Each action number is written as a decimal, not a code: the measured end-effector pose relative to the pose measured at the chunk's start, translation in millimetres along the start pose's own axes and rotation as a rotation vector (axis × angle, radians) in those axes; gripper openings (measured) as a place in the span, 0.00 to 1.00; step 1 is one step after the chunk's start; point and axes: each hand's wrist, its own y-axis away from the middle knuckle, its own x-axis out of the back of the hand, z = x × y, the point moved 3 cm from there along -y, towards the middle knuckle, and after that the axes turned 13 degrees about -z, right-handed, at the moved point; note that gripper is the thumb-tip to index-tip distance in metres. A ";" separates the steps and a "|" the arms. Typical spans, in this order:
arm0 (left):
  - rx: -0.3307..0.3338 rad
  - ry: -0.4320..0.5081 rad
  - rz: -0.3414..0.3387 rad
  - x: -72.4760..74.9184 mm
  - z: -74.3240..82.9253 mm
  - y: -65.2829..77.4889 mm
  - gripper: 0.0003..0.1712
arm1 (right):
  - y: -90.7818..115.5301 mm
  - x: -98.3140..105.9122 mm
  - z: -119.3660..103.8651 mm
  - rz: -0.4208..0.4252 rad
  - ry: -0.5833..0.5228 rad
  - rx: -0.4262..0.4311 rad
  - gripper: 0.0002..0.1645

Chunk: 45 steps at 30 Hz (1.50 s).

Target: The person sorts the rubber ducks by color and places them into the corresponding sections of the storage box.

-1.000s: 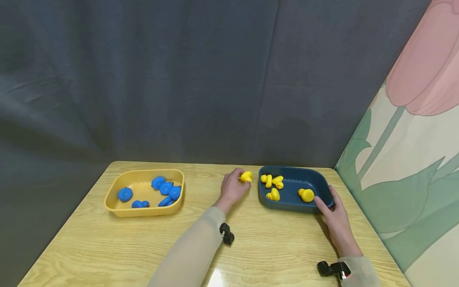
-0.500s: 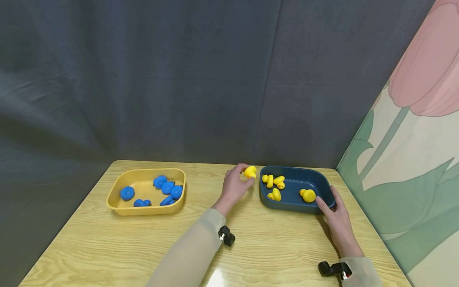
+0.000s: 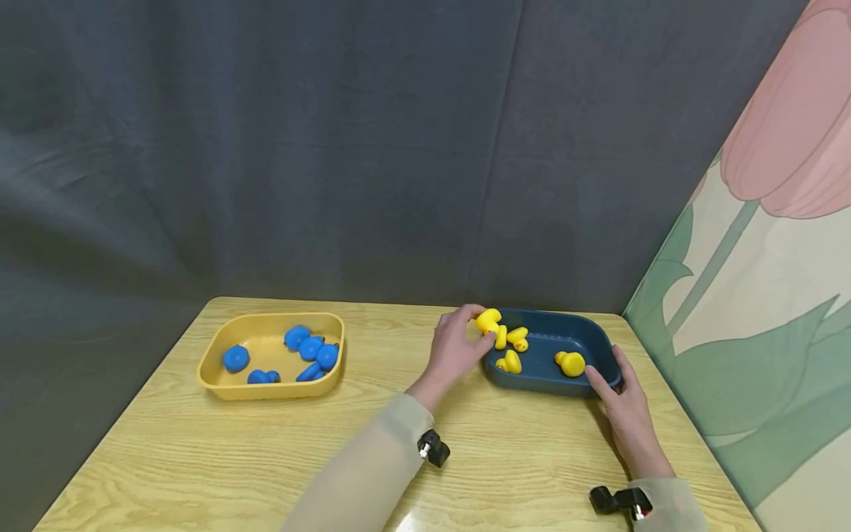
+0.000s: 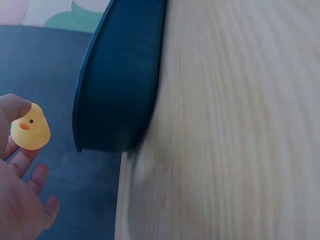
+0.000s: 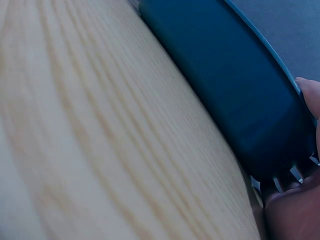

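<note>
My left hand (image 3: 456, 347) pinches a yellow rubber duck (image 3: 488, 319) between thumb and fingers, held over the left end of a dark blue tray (image 3: 547, 346). In the left wrist view the duck (image 4: 31, 131) shows its orange beak and a dark eye, above the level of the tray's rim. Several more yellow ducks (image 3: 511, 361) lie tipped over inside the tray, one of them (image 3: 572, 363) apart towards the right. My right hand (image 3: 626, 405) holds the tray's front right corner, thumb at the rim (image 5: 270, 47) and fingers along the outer wall.
A yellow tray (image 3: 266, 394) with several blue ducks (image 3: 311, 348) stands at the left of the wooden table (image 3: 505, 458). Behind the table hangs a dark grey curtain (image 3: 372, 185). A flower-patterned wall (image 3: 744, 332) borders the right side.
My left hand has lifted the duck and carried it rightward, from beside the blue tray to over its left end. The right hand has stayed at the tray's corner.
</note>
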 end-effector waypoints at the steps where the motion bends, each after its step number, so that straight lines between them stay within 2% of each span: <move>1: -0.004 -0.006 -0.004 -2.7 2.4 0.9 0.26 | -0.2 0.2 0.1 -0.001 0.001 0.001 0.57; 8: -0.013 -0.049 -0.040 -21.8 14.1 6.2 0.26 | 0.7 -1.9 -2.1 -0.008 -0.003 0.010 0.58; 21: -0.077 -0.160 -0.072 -46.3 20.5 7.6 0.25 | -1.8 -2.7 -3.1 -0.008 -0.010 0.009 0.57; 35: -0.094 -0.297 -0.066 -57.3 22.5 6.4 0.28 | -2.4 -4.9 -4.5 -0.010 0.001 0.001 0.58; 40: -0.113 -0.301 -0.085 -59.3 19.5 7.2 0.30 | -3.9 -5.5 -4.6 -0.011 -0.003 -0.009 0.58; 45: -0.105 -0.286 -0.094 -57.5 15.5 9.4 0.32 | -3.1 -5.7 -4.7 0.000 -0.003 -0.013 0.58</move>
